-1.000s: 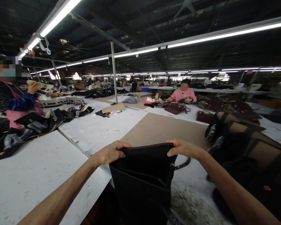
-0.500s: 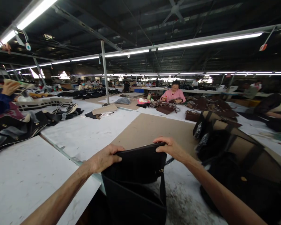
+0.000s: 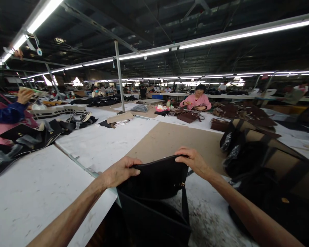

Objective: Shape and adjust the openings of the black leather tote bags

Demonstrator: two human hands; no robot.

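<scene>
Spreading across the view, the white surface (image 3: 110,137) carries black-and-tan bags (image 3: 267,151) toward four o'clock; the open black bag (image 3: 154,223) is at six. Left grip (image 3: 120,171) and right grip (image 3: 194,162) pinch its far edge (image 3: 159,162); uneven pulling could crease it.

The lower part of the black bag (image 3: 154,218) was cut off at the bottom of the view, and its inside was too dark to make out. Some fingers of the left hand (image 3: 121,172) and right hand (image 3: 193,160) were hidden behind it. The left edge cropped a co-worker (image 3: 7,115). At right, black-and-tan bags (image 3: 285,171) partly hid one another and the desk (image 3: 36,192). Distant people (image 3: 143,92) were too small to tell apart clearly.
</scene>
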